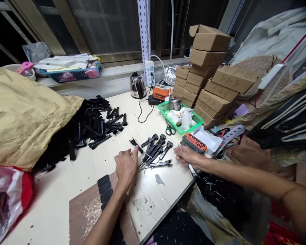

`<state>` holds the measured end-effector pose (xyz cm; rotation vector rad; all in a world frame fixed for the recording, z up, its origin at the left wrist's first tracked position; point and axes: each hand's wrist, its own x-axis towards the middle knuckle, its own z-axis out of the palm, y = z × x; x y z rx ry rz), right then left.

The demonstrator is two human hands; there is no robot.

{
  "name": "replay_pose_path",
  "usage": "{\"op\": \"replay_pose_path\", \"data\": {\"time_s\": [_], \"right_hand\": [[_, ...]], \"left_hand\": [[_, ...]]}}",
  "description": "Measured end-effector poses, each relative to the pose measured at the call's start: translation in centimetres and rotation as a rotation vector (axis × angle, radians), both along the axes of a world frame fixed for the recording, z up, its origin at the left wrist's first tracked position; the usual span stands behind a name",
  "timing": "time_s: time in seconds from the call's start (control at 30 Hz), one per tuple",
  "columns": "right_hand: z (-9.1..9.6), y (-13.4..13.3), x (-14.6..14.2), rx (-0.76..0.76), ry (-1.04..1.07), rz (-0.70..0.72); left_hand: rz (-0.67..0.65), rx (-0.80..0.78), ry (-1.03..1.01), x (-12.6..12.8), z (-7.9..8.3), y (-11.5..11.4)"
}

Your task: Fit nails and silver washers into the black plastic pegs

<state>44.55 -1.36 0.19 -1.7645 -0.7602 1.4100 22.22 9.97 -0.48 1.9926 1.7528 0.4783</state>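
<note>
My left hand (126,166) is over the middle of the table, fingers curled and thumb raised. A black plastic part (137,146) shows right at its thumb tip; I cannot tell whether it is gripped or only overlapped. Just right of that hand lies a small group of similar black parts (155,149), with thin metal rods among their near ends. My right hand (187,156) is closed around a slim tool (191,169) with a pale handle and a thin metal tip pointing up and left. It is at the table's right edge, beside an orange-and-grey battery pack (195,143).
A heap of black parts (97,122) spills from a tan sack (28,112) at left. Green-handled scissors (170,130) lie near a green basket (180,131). Cardboard boxes (209,85) are stacked behind. A kettle (137,85) stands at the back; a brown board (84,207) lies in front.
</note>
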Motion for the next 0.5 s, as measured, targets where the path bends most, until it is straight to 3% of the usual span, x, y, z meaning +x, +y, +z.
{"op": "replay_pose_path", "data": {"time_s": [0.17,0.37,0.5], "right_hand": [[-1.5,-1.7,-1.5,-0.047,0.152,-0.081],[-1.2,2.2,-3.5,0.014,0.258,-0.179],[-2.0,4.3,-5.0,0.079,0.297,-0.242]], "left_hand": [[0.042,0.053,0.085,4.6,-1.7,3.4],[-0.103,0.137,0.021,6.8,-2.3,3.2],[-0.135,0.046,0.021,7.2,-2.0,2.5]]}}
